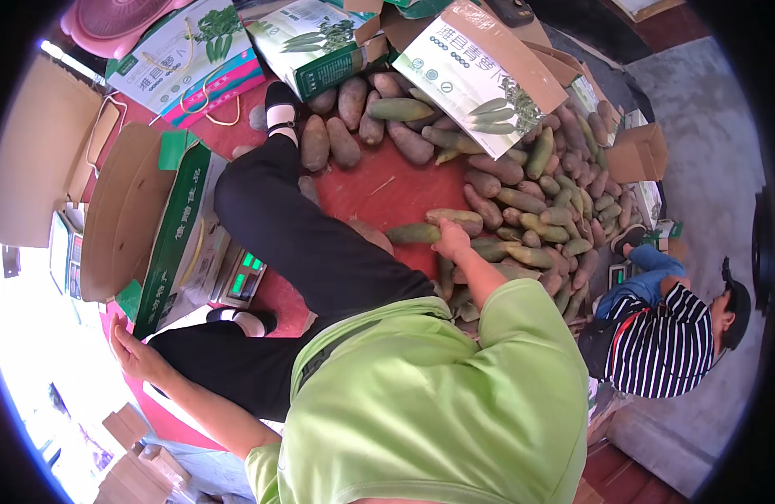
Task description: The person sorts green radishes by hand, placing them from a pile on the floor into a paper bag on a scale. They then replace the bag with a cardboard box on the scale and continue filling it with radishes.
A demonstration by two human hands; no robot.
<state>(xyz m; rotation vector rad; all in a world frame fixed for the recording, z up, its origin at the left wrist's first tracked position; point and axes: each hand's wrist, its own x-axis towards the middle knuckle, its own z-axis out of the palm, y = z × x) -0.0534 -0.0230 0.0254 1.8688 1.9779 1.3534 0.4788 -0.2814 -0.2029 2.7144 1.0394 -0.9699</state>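
Observation:
My right hand is closed around the end of a green radish, which points left over the red floor. Right above the knuckles lies a brownish radish at the edge of a large heap of radishes. My left hand is out to the side with its fingers stretched, close by the lower corner of an open carton with a green printed side. That carton stands next to a scale with lit green digits.
Several printed cartons stand at the back, with more radishes before them. A pink plastic stool is at the far left. At the right, a person in a striped shirt sits beside the heap. Flattened cardboard lies lower left.

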